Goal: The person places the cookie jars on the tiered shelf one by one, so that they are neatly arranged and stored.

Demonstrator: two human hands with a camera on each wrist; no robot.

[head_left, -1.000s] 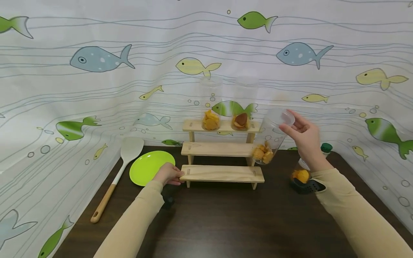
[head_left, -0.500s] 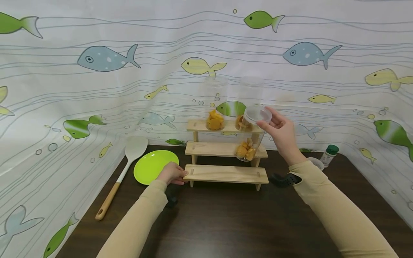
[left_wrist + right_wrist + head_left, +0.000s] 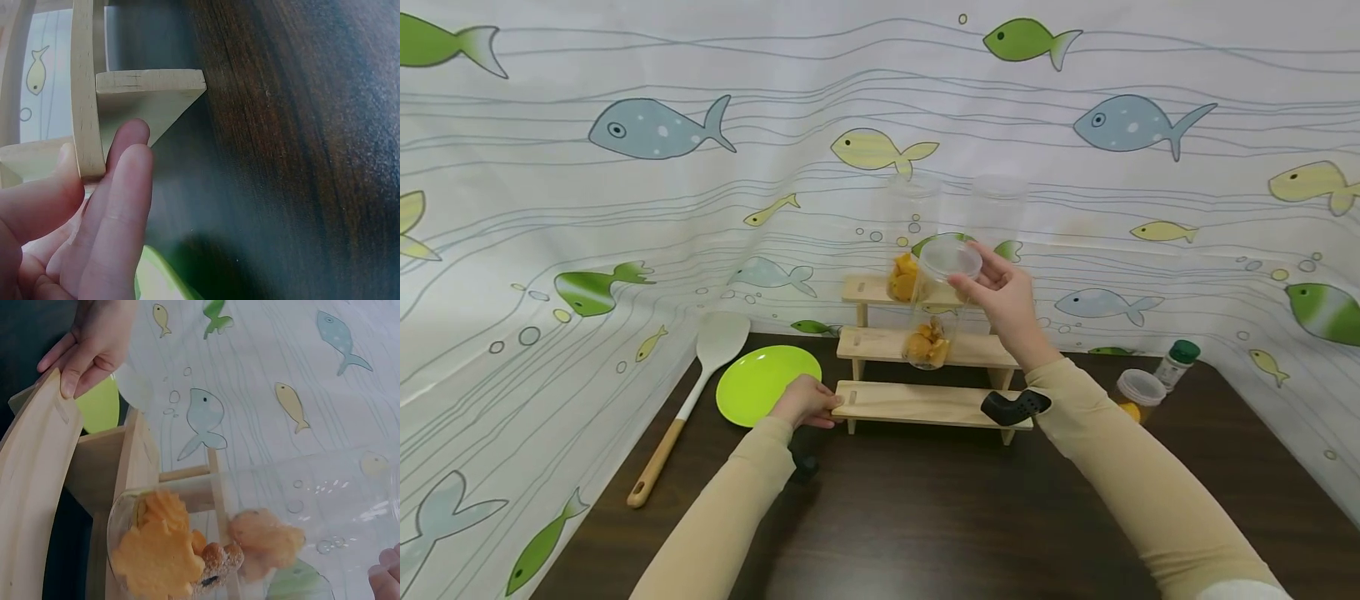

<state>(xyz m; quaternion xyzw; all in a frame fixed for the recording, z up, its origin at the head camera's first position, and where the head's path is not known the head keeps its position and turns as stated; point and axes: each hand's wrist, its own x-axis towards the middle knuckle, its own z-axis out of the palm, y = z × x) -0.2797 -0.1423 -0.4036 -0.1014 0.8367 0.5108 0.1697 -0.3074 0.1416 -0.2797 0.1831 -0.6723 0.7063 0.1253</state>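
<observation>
A three-tier wooden shelf stand (image 3: 917, 402) stands at the back of the table. My left hand (image 3: 807, 402) pinches the left end of its lowest board, thumb on top and fingers (image 3: 128, 181) beneath. My right hand (image 3: 1006, 300) holds a clear plastic jar (image 3: 934, 304) near its lid. Orange-brown snacks (image 3: 159, 559) lie in the bottom of that jar. It leans slightly in front of the middle board (image 3: 872, 343); whether its base touches the wood I cannot tell. Two similar clear jars, a left one (image 3: 913, 212) and a right one (image 3: 997, 208), stand on the top board.
To the left, a lime-green plate (image 3: 763, 387) lies beside a white spatula (image 3: 700, 379) with a wooden handle. At the right, behind my forearm, are another lidded jar (image 3: 1142, 388) and a green-capped shaker (image 3: 1177, 365). A fish-patterned sheet (image 3: 880, 75) encloses the back and sides.
My right hand has carried the jar leftward, from beyond the stand's right end to the front of its middle board. The jar is more upright now. My left hand keeps its grip on the lowest board.
</observation>
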